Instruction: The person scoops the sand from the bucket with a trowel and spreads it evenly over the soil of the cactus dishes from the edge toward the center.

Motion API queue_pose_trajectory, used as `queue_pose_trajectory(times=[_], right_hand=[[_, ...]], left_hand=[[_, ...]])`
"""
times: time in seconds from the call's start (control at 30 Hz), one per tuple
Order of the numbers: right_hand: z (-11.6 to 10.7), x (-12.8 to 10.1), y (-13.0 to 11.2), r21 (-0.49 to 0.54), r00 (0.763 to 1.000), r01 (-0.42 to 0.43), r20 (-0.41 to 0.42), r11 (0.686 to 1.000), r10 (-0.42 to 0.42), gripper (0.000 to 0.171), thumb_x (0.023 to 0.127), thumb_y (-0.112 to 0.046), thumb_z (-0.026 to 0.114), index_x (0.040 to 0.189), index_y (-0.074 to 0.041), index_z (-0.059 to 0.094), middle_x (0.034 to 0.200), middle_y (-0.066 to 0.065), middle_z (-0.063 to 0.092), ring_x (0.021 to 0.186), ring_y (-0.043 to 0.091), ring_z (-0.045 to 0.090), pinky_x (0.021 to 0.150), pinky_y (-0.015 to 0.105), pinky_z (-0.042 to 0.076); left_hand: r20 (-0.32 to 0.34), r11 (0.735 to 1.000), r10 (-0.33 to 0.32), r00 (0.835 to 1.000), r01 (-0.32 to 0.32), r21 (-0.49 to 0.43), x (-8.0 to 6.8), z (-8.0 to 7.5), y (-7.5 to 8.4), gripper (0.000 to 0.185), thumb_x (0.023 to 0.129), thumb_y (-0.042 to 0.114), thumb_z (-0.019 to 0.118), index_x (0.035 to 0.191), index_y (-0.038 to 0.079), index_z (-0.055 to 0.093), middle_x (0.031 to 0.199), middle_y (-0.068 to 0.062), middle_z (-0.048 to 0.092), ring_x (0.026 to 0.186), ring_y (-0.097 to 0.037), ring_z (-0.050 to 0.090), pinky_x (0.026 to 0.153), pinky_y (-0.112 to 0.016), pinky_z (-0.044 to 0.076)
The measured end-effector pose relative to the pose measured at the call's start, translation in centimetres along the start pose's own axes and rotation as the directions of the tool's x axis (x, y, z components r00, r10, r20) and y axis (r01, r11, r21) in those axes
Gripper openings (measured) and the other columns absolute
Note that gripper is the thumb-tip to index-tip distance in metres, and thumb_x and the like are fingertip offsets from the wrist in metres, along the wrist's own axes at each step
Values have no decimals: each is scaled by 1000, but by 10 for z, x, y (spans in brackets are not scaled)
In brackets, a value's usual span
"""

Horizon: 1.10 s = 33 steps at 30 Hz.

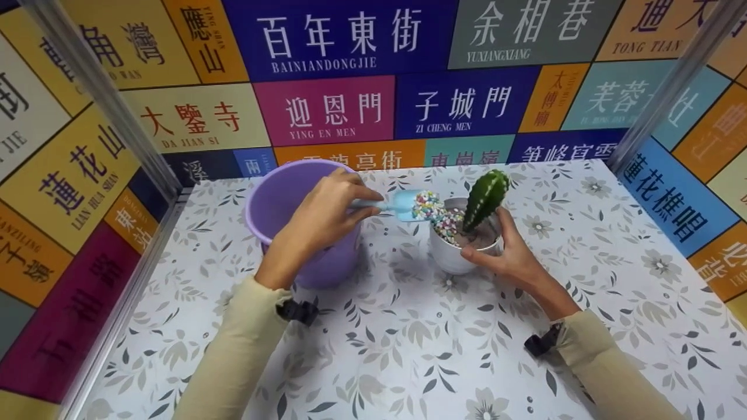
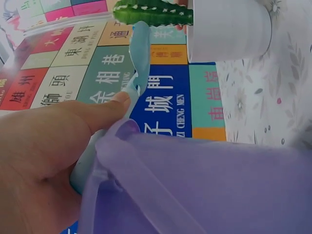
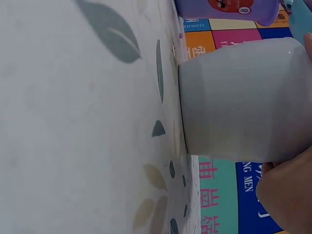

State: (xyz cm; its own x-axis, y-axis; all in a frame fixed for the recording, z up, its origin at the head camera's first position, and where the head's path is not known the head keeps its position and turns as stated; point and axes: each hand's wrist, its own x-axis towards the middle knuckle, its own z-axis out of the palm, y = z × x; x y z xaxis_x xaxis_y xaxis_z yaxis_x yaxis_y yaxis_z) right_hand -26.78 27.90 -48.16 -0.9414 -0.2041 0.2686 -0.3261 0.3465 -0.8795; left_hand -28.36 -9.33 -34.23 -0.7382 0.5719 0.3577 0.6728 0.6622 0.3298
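My left hand [image 1: 325,205] grips the handle of a light blue toy shovel [image 1: 404,205], its blade loaded with small multicoloured pebbles [image 1: 429,204]. The blade's tip is right at the left rim of a white flowerpot [image 1: 458,259], where more pebbles [image 1: 448,226] lie inside. A green cactus [image 1: 487,195] with pale spines stands in the pot, leaning right. On the pot's right side, my right hand [image 1: 516,256] holds it, thumb at the near rim and fingers behind. In the right wrist view the pot's base [image 3: 187,107] is at the tabletop.
A purple bucket [image 1: 330,265] stands left of the pot, beneath my left hand and wrist; its inside is partly hidden. A leaf-patterned cloth [image 1: 408,350] covers the table. Panels with Chinese lettering [image 1: 327,111] wall the back and both sides.
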Motion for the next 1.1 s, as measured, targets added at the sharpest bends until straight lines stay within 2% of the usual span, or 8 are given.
queue_pose_trajectory(times=[0.2,0.43,0.53,0.9,1.0,1.1], right_hand=[[-2,-3,0,-15,999,-37,7,999,37,115,86,-19,91,173,-24,15,179,9,23,167,34,18,133,66,14],[0,-3,0,-24,1000,-15,-15,1000,15,111,86,-19,92,171,-23,21,177,7,27,169,30,15,133,65,13],[2,-4,-2,-37,999,-9,-38,999,8,111,84,-20,94,170,-23,24,176,7,31,168,31,17,133,64,15],[11,-9,-9,-206,991,-27,-131,978,-1,115,79,-36,98,168,-17,28,170,16,30,160,38,32,130,66,26],[12,-9,-10,-208,993,-17,-115,978,-7,114,80,-36,96,169,-19,26,171,16,27,161,39,29,130,67,24],[11,-10,-9,-151,998,7,-67,989,-18,112,86,-30,92,171,-22,21,176,14,21,165,40,22,132,69,17]], left_hand=[[27,1000,8,1000,-8,28,9,5,8,23,100,24,80,120,15,84,109,-6,81,108,-26,65,97,-41,54],[101,998,-14,995,9,56,15,7,19,22,99,23,81,120,16,85,109,-5,80,110,-25,66,98,-40,56],[127,997,-20,992,11,77,15,7,22,22,99,23,81,120,16,85,108,-5,80,110,-25,65,97,-40,56],[152,986,-16,988,-10,168,16,10,31,20,98,23,82,117,21,86,110,-2,82,112,-26,67,100,-44,58],[154,981,-19,988,-12,196,16,12,33,20,98,24,82,117,22,86,111,-3,81,111,-27,66,100,-46,56],[150,978,-18,989,-14,208,18,14,35,20,98,24,82,118,22,86,111,-4,81,110,-27,66,100,-47,56]])
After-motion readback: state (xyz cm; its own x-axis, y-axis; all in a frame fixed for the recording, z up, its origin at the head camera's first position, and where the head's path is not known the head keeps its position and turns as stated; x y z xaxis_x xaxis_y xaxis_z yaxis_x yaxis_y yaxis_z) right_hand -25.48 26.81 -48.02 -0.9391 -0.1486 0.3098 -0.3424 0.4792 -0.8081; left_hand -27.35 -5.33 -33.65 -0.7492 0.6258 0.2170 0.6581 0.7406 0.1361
